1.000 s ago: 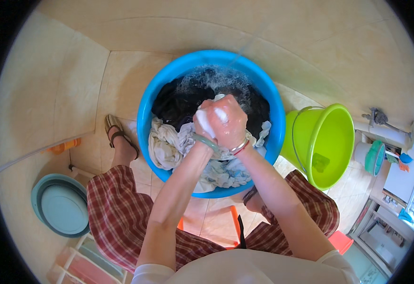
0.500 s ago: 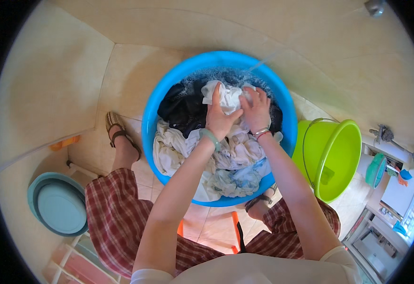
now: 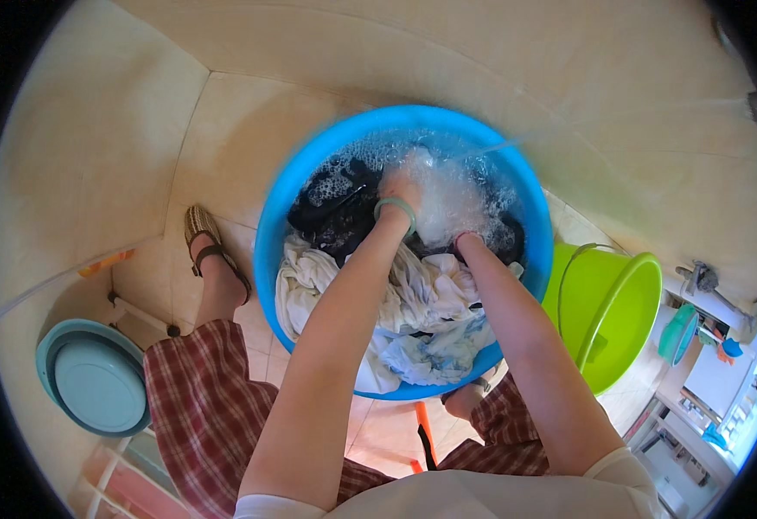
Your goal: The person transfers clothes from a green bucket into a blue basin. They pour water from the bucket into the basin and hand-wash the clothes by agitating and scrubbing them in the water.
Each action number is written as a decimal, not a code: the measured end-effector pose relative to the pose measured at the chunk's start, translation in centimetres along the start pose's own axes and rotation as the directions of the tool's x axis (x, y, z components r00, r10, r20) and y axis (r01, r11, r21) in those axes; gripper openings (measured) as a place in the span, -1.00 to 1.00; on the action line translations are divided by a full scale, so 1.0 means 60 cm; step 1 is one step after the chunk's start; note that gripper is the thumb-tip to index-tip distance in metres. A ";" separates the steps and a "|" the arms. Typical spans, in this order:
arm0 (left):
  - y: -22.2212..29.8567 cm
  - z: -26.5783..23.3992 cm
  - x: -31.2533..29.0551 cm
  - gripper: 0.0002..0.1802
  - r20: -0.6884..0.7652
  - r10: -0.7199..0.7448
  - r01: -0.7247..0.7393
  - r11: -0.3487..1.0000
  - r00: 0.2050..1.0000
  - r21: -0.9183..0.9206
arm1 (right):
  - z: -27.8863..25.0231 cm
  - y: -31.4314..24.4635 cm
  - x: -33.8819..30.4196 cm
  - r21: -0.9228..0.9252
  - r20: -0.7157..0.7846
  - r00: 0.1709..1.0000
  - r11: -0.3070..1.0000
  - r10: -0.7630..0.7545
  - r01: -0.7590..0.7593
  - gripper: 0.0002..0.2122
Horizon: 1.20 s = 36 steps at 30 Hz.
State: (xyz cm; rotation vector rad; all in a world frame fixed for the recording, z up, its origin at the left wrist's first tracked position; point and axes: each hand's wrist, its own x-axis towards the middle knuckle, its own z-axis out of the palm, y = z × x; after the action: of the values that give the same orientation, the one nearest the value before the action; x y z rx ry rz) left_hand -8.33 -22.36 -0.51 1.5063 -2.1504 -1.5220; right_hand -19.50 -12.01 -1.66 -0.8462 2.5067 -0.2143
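Note:
Both my arms reach into a large blue basin (image 3: 273, 201) of sudsy water and wet laundry. My left hand (image 3: 402, 186), with a pale green bangle at the wrist, is partly under the water, its fingers lost in splash and foam. My right hand (image 3: 467, 240) is under water almost to the wrist, and its fingers are hidden too. Between them, churning white water (image 3: 447, 203) covers whatever cloth is there. Dark clothes (image 3: 339, 208) lie to the left of my left hand. Nearer me are cream and white clothes (image 3: 305, 277) and a white-and-blue garment (image 3: 434, 350).
A lime green bucket (image 3: 625, 320) stands to the basin's right. At the left are blue-grey basins (image 3: 100, 394). A thin stream of water (image 3: 525, 138) crosses from the wall at the right into the basin. An orange stool leg (image 3: 425, 428) shows below the basin.
Both hands have gone down into the water with the white cloth, which was above the surface before. Foam and splashing now cover the cloth and fingers. The view has shifted slightly.

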 end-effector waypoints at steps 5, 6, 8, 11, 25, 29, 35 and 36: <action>-0.019 0.031 -0.019 -0.47 -0.094 -0.086 0.007 0.775 0.992 -0.632 | -0.033 -0.024 -0.034 0.429 -0.402 0.894 0.822 -0.198 0.375 -0.77; 0.015 0.021 -0.040 -0.49 0.044 -0.146 0.119 0.559 0.988 -0.821 | -0.055 -0.023 -0.061 0.464 -0.390 0.887 0.780 -0.246 0.420 -0.79; 0.035 -0.005 -0.066 -0.53 0.283 -0.003 0.280 0.148 0.959 -0.948 | -0.104 -0.055 -0.124 0.547 -0.377 0.850 0.653 -0.368 0.525 -0.83; 0.039 -0.032 -0.104 -0.59 0.462 0.364 0.542 -0.152 0.808 -0.827 | -0.174 -0.111 -0.255 0.346 -0.305 0.725 0.637 -0.618 0.689 -0.84; 0.093 0.009 -0.257 -0.54 0.127 0.222 0.192 -0.301 0.967 -0.934 | -0.213 -0.136 -0.314 0.159 -0.577 0.601 0.646 -0.553 0.746 -0.84; 0.086 -0.005 -0.250 -0.67 0.189 -0.094 0.188 -0.016 0.978 -0.982 | -0.205 -0.131 -0.282 0.307 -0.547 0.647 0.592 -0.531 0.745 -0.93; 0.116 -0.024 -0.266 -0.84 0.177 -0.298 0.234 0.169 0.938 -0.957 | -0.153 -0.017 -0.165 0.206 -0.353 0.912 0.933 -0.210 0.294 -0.77; 0.119 -0.021 -0.263 -0.82 0.110 -0.310 0.175 0.190 0.944 -0.966 | -0.149 -0.001 -0.161 0.273 -0.351 0.925 0.930 -0.143 0.247 -0.76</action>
State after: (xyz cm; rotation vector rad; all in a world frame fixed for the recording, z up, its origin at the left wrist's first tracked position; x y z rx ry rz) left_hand -4.28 -11.20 12.17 1.2892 -0.4090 -2.1247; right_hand -17.17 -6.26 9.93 -0.9937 2.5776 -0.8631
